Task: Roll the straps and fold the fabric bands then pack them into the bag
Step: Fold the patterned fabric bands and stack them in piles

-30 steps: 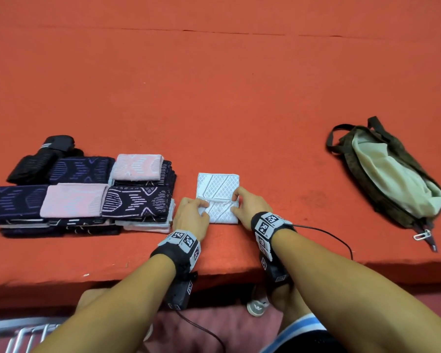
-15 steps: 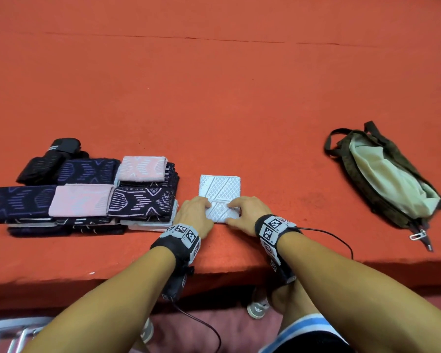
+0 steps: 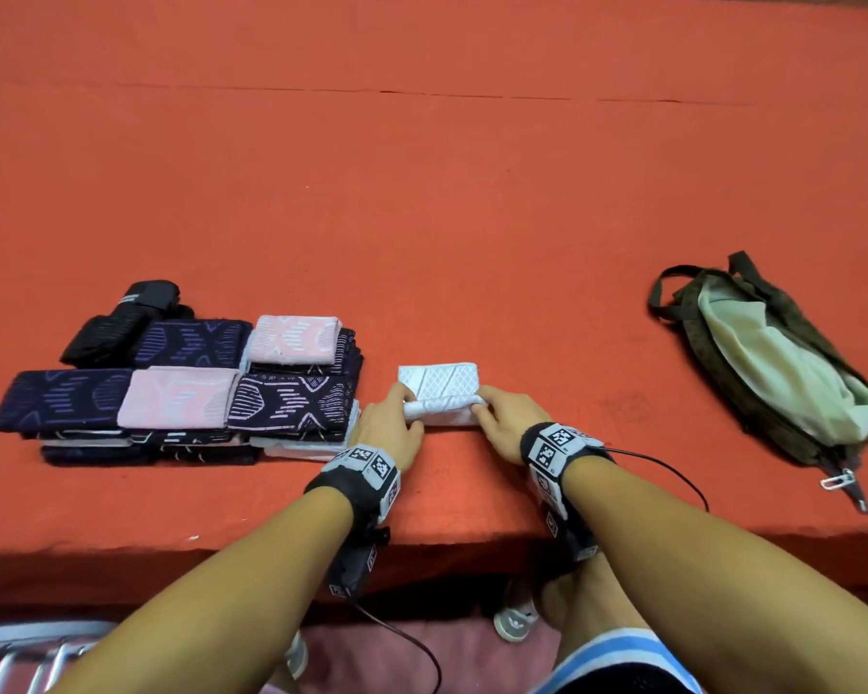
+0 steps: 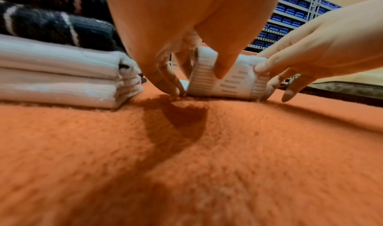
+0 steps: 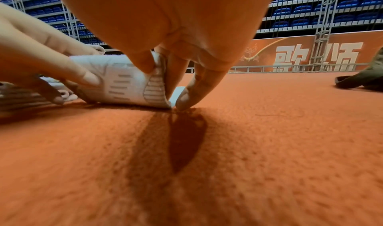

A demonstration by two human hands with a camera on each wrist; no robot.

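White band [image 3: 438,393] is lying on the orange desk [image 3: 472,232] near its front edge, between the stack of folded bands [image 3: 181,393] on the left and the bag [image 3: 767,368] well off to the right. Its near edge is standing up off the felt, folded over toward the far half, and both hands are holding that raised fold. The left hand [image 3: 389,428] is pinching the band's left end, thumb pressing on the near face and fingers curling behind and down to the desk, as the left wrist view shows. The right hand [image 3: 507,423] is pinching the right end the same way, thumb on the front of the fold and fingertips [image 5: 182,98] reaching down to touch the felt just beside the band's lower corner. The far half of the band is lying flat, its diamond and stripe pattern facing up.

The stack is sitting just beside the left hand: dark navy patterned bands, two pink ones on top, and pale ones at the bottom. A black rolled strap [image 3: 121,323] is resting at the stack's far left corner. The bag is lying on its side, olive outside, with pale lining showing through its gaping mouth, and a metal clip [image 3: 838,479] is hanging at its near end. A thin black cable [image 3: 672,468] is trailing from the right wristband across the desk edge.
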